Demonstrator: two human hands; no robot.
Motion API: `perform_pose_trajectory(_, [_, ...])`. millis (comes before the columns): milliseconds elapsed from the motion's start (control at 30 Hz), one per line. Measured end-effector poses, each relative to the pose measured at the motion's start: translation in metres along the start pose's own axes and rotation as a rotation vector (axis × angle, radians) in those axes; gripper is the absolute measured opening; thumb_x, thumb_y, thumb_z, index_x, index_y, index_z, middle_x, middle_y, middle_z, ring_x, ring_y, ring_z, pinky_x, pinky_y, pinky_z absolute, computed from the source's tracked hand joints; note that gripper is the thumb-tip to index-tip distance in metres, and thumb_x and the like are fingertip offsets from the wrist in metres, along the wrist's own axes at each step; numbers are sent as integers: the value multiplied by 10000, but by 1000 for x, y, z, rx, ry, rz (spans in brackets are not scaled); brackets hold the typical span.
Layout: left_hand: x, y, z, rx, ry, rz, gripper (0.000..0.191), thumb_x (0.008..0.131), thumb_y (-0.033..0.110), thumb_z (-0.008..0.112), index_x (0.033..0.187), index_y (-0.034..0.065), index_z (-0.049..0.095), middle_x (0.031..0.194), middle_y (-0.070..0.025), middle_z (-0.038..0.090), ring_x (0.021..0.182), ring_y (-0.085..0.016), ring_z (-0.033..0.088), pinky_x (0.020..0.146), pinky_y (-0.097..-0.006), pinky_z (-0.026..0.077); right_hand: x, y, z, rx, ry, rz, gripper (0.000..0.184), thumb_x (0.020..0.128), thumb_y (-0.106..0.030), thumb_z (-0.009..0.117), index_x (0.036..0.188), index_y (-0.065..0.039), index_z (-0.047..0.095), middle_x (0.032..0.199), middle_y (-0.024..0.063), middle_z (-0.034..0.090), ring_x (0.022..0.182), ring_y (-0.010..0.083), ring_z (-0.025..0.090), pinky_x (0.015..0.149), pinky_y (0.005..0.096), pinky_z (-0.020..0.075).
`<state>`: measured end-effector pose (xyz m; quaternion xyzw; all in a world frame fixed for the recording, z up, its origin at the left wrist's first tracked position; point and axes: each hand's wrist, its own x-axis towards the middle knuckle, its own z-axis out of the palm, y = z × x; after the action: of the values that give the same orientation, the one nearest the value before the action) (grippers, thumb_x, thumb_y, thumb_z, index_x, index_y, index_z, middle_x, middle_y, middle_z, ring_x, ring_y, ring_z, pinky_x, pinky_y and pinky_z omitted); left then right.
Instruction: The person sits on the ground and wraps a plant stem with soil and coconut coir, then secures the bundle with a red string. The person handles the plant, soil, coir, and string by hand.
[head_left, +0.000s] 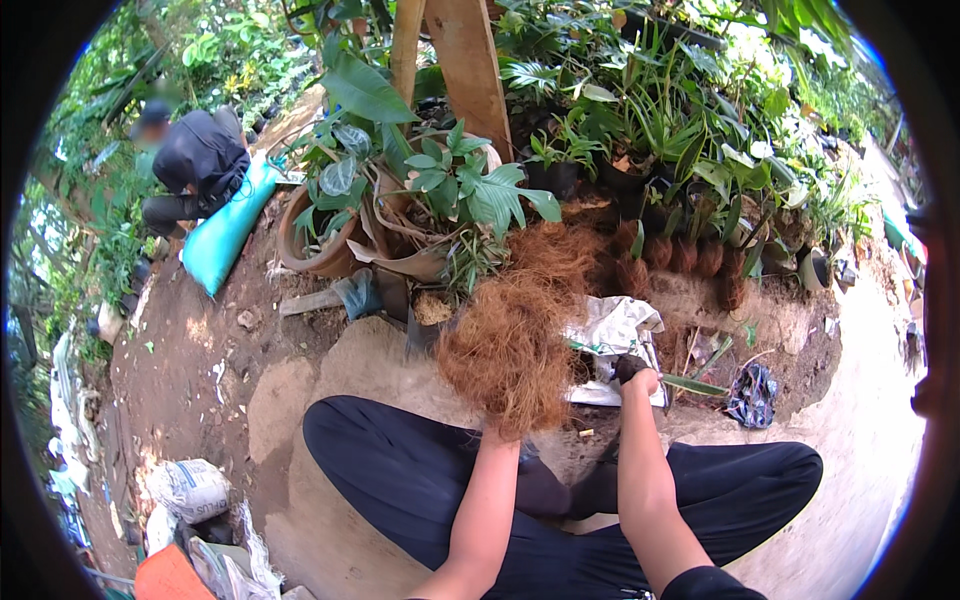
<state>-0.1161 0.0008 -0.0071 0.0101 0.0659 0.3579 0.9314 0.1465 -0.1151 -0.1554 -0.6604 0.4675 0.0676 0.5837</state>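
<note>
My left hand (510, 429) is mostly buried under a large clump of brown coconut fibre (517, 345), holding it just above my crossed legs. More loose fibre lies behind, against the plants. My right hand (642, 380) is closed around a small plant by its dark root ball of soil (628, 367). A long green leaf (696, 385) sticks out to the right from that fist. Beneath the right hand is an opened white plastic bag (619, 326) with dark soil around it. My left fingers are hidden by the fibre.
Several fibre-wrapped plants (684, 255) stand in a row beyond the bag. A crumpled dark plastic bag (752, 396) lies right. Terracotta pot (300, 240) and leafy plants are behind. At far left, a person (201, 154) crouches by a turquoise sack (229, 232). White sack (189, 489) sits lower left.
</note>
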Motion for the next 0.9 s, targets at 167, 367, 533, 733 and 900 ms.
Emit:
perform_pose_trajectory(167, [0, -11, -7, -81, -6, -9, 617, 1030, 426, 414, 1541, 123, 251, 1559, -97, 310, 1428, -258, 308, 1189, -420, 249, -32, -62, -28, 222, -93, -201, 592, 1044, -386, 377, 1312, 127, 505, 1326, 294, 554, 1173, 410, 570, 1012, 412, 441])
perform_pose_trajectory(367, [10, -22, -5, -100, -26, -38, 612, 1031, 422, 411, 1540, 122, 252, 1556, -97, 314, 1426, -260, 311, 1189, -423, 250, -133, -159, -58, 549, -437, -659, 582, 1059, -367, 416, 1414, 93, 427, 1423, 225, 484, 1281, 278, 484, 1102, 355, 341])
perform_pose_trajectory(533, [36, -28, 3, -54, -58, -67, 608, 1033, 418, 409, 1539, 121, 253, 1554, -97, 317, 1424, -261, 313, 1189, -425, 250, -220, -200, -87, 492, -848, -684, 463, 1057, -353, 437, 1212, 60, 578, 1091, 134, 665, 976, 194, 636, 897, 319, 505])
perform_pose_trajectory(733, [47, -32, 4, 4, -67, -84, 603, 1034, 414, 405, 1538, 119, 254, 1550, -97, 322, 1422, -262, 315, 1189, -427, 251, -248, -181, -99, 679, -1020, -397, 346, 1049, -333, 453, 1047, -11, 579, 922, 103, 659, 812, 208, 675, 736, 364, 577])
perform_pose_trajectory(900, [43, -30, -1, 46, -41, -102, 599, 1036, 410, 403, 1537, 118, 256, 1548, -96, 325, 1420, -264, 318, 1189, -429, 251, -196, -172, -91, 823, -724, -51, 403, 1043, -415, 397, 1189, -88, 583, 1094, 96, 677, 925, 249, 682, 800, 381, 578])
